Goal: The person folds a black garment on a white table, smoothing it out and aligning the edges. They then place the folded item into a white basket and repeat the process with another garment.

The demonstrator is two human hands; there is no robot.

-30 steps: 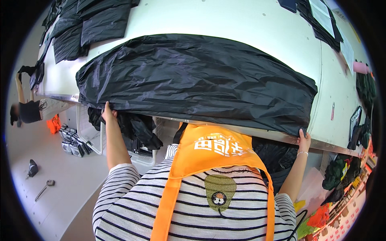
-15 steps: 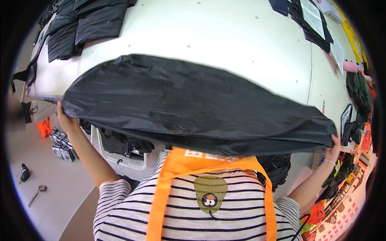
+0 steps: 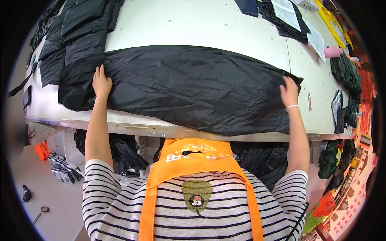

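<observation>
A long piece of thin, shiny black fabric [image 3: 193, 86] lies spread across the white table, creased all over and with its left end bunched into a rounded heap. What kind of garment or cover it is, I cannot tell. Toward that left end, my left hand [image 3: 102, 83] rests on top with its fingers stretched out. Near the right end, my right hand [image 3: 289, 92] lies on the fabric close to its far corner, fingers extended and slightly bent. Neither hand grips the cloth.
Folded black garments [image 3: 82, 24] are stacked at the far left, touching the fabric. Papers on dark cloth [image 3: 287, 16], a pink thread cone [image 3: 333, 52] and a slim red tool [image 3: 309, 101] sit to the right. The white table [image 3: 140, 116] ends just before my apron.
The fabric, held up by its two ends over the table's front edge before, now lies on the tabletop. Both hands have let go of the ends and moved inward and forward onto it.
</observation>
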